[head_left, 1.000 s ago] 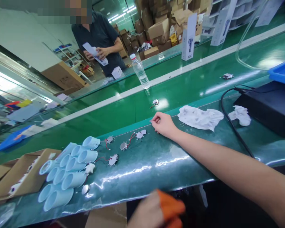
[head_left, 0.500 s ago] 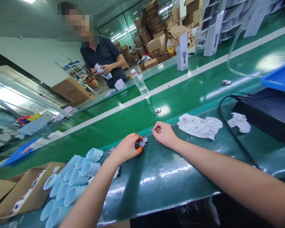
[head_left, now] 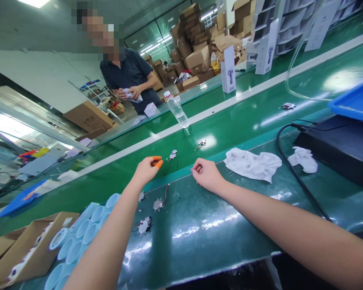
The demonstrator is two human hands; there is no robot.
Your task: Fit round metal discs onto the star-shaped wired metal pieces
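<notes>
My left hand (head_left: 148, 171), with orange covers on its fingertips, is over the near edge of the green belt (head_left: 121, 171). Its thumb and finger are apart with nothing between them. Just right of them, a small round metal part with spiky tabs (head_left: 173, 154) lies on the belt. My right hand (head_left: 208, 173) rests by the table's edge, fingers pinched; a tiny pale bit shows at the tips, too small to name. Below my left hand, several similar spiky parts lie on the dark green table, including one with a red wire (head_left: 158, 204) and a larger one (head_left: 144, 226).
Light-blue cups (head_left: 74, 251) and a cardboard box (head_left: 33, 249) stand at the left. White crumpled cloths (head_left: 252, 164), a black cable (head_left: 299, 183) and a blue tray (head_left: 355, 100) are at the right. Across the belt stand a water bottle (head_left: 177, 109), a white box (head_left: 228, 72) and a person.
My left hand has let go of the small spiky part, now on the belt, and has drawn left and away from my right hand. The right hand stays pinched in place.
</notes>
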